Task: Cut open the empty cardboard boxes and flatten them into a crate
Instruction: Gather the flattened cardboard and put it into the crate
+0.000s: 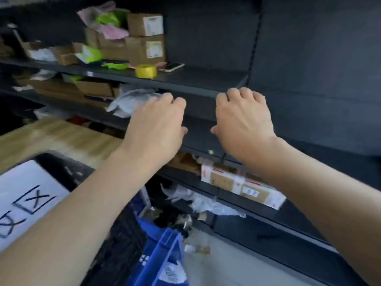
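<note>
Looks like the grab-a-box step to me: left hand [156, 129] and right hand [241, 124] reach over the dark shelf [198, 131], apart, fingers loosely curled, nothing in either. I count two taped boxes stacked higher up, top box [145, 24] on bottom box [145, 50], one long white-and-brown box [241, 185] on the shelf below the wrists, and one blue crate [165, 250] down low. No cutter in sight, so the next move probably means picking a box and finding a blade.

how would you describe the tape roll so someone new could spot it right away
On the dark shelving unit, find the upper shelf holding two stacked brown cardboard boxes. The tape roll sits near that shelf's front edge, in front of the boxes and left of a phone. It is the only bright yellow ring there.
</note>
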Demonstrator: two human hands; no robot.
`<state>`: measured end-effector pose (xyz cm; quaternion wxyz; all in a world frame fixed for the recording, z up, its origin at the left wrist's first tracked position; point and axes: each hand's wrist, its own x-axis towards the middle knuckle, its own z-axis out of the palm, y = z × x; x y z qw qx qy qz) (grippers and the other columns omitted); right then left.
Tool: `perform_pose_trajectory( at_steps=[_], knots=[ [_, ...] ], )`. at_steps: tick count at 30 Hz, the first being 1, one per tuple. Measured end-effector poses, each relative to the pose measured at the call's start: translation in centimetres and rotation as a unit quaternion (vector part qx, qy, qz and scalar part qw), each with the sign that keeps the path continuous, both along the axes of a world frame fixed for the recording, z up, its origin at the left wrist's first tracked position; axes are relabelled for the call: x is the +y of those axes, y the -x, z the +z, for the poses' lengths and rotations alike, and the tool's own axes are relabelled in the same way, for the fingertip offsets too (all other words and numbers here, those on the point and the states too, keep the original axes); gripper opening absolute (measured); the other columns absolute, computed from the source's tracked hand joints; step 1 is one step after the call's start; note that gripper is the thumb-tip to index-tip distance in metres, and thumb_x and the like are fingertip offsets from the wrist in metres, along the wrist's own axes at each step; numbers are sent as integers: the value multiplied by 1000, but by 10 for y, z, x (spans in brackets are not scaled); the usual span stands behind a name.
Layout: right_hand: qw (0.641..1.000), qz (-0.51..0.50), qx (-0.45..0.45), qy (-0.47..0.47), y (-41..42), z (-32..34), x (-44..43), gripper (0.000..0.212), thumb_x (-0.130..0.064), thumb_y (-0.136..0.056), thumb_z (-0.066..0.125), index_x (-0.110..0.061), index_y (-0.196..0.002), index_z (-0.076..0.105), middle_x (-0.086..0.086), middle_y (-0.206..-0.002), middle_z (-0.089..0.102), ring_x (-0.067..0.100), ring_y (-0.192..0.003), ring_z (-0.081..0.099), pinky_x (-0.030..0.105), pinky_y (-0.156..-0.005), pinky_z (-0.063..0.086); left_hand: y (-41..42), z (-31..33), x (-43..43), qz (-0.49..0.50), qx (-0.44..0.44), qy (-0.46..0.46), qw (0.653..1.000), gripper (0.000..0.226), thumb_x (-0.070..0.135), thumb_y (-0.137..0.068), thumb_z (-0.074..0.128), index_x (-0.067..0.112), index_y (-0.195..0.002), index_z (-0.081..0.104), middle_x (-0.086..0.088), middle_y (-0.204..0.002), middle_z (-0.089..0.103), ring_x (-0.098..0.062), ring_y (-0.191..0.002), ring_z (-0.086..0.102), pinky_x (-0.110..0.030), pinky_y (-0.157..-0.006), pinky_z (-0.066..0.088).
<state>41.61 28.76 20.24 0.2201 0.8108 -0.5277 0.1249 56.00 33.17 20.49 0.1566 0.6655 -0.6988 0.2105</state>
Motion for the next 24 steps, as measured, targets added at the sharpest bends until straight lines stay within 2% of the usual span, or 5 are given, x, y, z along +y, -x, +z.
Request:
perform_pose_trajectory(
  at_steps=[6,9,13,19,24],
  knots=[
    [981,-188,-20,44,164,16,15,42,-27,-83,67,-7,-115,49,11,-116,51,31,-113,45,39,-98,33,153,22,-34,-190,-33,89,977,33,30,-85,66,9,-110,58,-13,-102,59,-35,-92,56,-41,-74,42],
    [962,-262,-37,62,243,15,24,37,-26,-85,65,-7,-112,50,12,-116,52,32,-115,44,39,-97,33,230,24,-46,-259,-24,113,959,31,28,-85,66,8,-108,58,-13,-100,59,-35,-89,55,-40,-73,40],
    [936,-344,-38,66,354,9,29,40,-30,-86,63,-6,-116,50,14,-119,53,34,-117,44,40,-98,33,339,16,-61,-325,-14,124,937,31,25,-85,65,7,-109,58,-14,-100,58,-36,-88,55,-40,-77,40],
    [910,-408,-70,29,512,-18,11,48,-37,-88,60,-4,-121,51,18,-123,53,37,-119,44,44,-99,34,509,-18,-93,-381,10,72,922,28,24,-88,60,9,-111,56,-11,-104,58,-32,-94,55,-38,-79,39],
    [896,-414,-154,-56,623,-66,-30,41,-35,-91,58,-4,-117,54,18,-119,56,37,-113,50,43,-91,40,609,-65,-144,-365,98,-83,922,26,22,-91,57,8,-112,55,-9,-111,56,-29,-99,54,-32,-68,34]
  ],
)
